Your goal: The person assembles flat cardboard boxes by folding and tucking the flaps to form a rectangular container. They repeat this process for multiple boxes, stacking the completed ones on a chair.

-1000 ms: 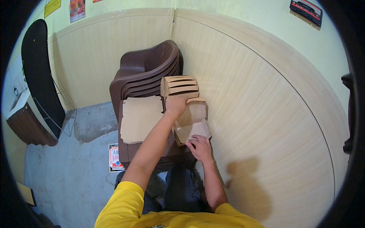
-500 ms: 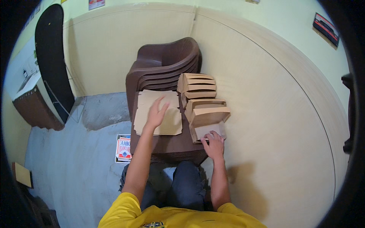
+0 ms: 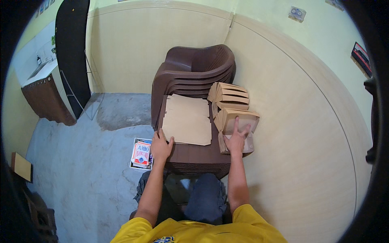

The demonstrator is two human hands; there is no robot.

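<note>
A stack of flat brown cardboard sheets (image 3: 187, 123) lies on a dark brown plastic surface (image 3: 194, 156) in front of me. My left hand (image 3: 161, 148) rests at the near left corner of the sheets, thumb and fingers apart, apparently gripping nothing. To the right stand folded cardboard boxes (image 3: 245, 118), nested together with their lids raised. My right hand (image 3: 237, 139) reaches into the nearest box with its fingers spread, the longest ones against the raised panel. It covers part of the box's inside.
Behind the sheets rise stacked brown plastic chairs (image 3: 194, 67). More folded boxes (image 3: 230, 95) stand at the back right, close to the beige wall panel (image 3: 291, 121). A small white bin of cartons (image 3: 142, 154) sits on the floor to the left. A sink cabinet (image 3: 48, 95) is farther left.
My left hand has come back from above the middle of the sheets to their near left corner. My right hand has moved from the box's front edge up to its raised panel. The view has shifted.
</note>
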